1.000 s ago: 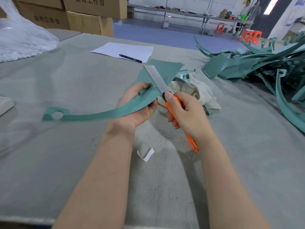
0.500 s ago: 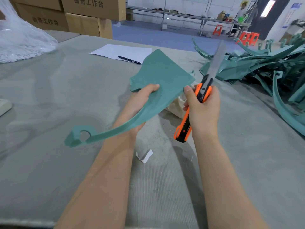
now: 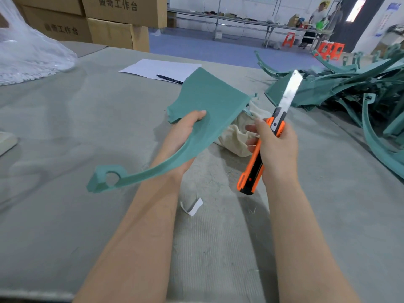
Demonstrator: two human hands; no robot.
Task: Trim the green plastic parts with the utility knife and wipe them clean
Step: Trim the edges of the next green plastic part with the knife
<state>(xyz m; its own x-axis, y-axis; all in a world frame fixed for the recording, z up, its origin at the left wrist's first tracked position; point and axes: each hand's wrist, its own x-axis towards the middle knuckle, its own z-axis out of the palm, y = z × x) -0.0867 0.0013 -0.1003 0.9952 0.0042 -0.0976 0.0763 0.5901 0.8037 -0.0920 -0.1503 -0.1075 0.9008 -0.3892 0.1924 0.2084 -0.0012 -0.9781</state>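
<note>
Grey felt covers the tabletop (image 3: 65, 215), and nearest me a curled paper scrap (image 3: 192, 207) lies between my forearms. Beyond it my left hand (image 3: 183, 136) grips a green plastic part (image 3: 209, 99) off the surface, thumb on top. My right hand (image 3: 277, 147) is wrapped round the orange utility knife (image 3: 260, 158), its blade out, tilted up and clear of the part. Behind my hands sits a cream cloth (image 3: 234, 136), then a pile of green parts (image 3: 349, 88) at far right.

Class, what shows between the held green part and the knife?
A crumpled cream cloth, seen in the head view between the green part and the knife.
</note>
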